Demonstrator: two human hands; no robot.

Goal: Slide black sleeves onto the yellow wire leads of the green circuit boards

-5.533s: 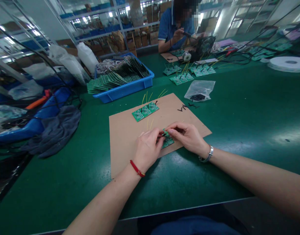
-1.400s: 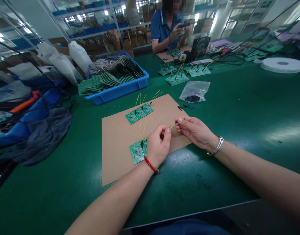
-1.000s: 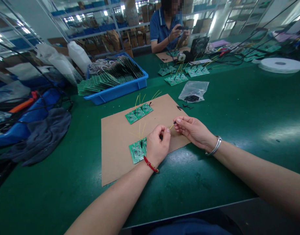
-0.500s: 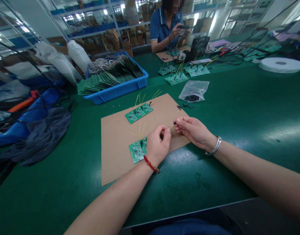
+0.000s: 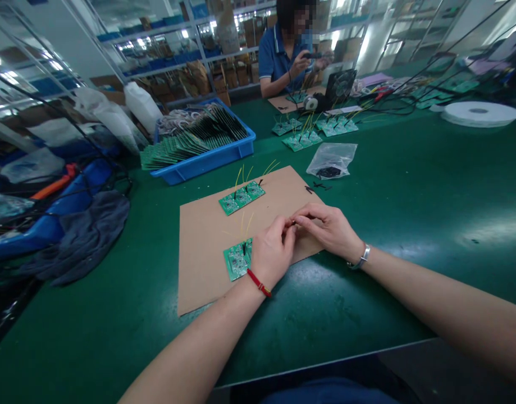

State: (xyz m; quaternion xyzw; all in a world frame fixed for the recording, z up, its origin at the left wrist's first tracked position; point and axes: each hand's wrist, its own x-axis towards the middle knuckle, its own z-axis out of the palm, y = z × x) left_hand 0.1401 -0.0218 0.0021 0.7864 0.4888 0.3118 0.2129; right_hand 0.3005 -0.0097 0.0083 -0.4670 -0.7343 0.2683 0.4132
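A small dark piece [image 5: 293,223] sits where the fingertips of the left hand [image 5: 273,247] and right hand [image 5: 328,225] meet, so neither hand is nearer. From the right fingers it lies just at their tips, on the left; from the left fingers, at their right-hand side. Its long axis is too small to make out. The right fingers are narrow, thumb and forefinger apparently pinching it. The left fingers are curled in close as well, but what they grip, if anything, I cannot tell.

The near circuit board [image 5: 237,261] lies on the cardboard sheet [image 5: 202,252], its left end showing beside the left hand and the rest hidden behind that hand. Thin yellow wires [image 5: 242,223] rise from it. The far circuit board [image 5: 241,198] lies beyond on the same sheet, its long axis slanting away to the right. Loose black pieces [image 5: 309,189] lie at the sheet's right edge, near a clear plastic bag [image 5: 339,157] on the worktop [image 5: 409,224].

Half a second earlier the hands stand apart, a stretch of yellow wire visible between them; now they touch and that stretch is out of sight (the boards keep their places on the sheet).
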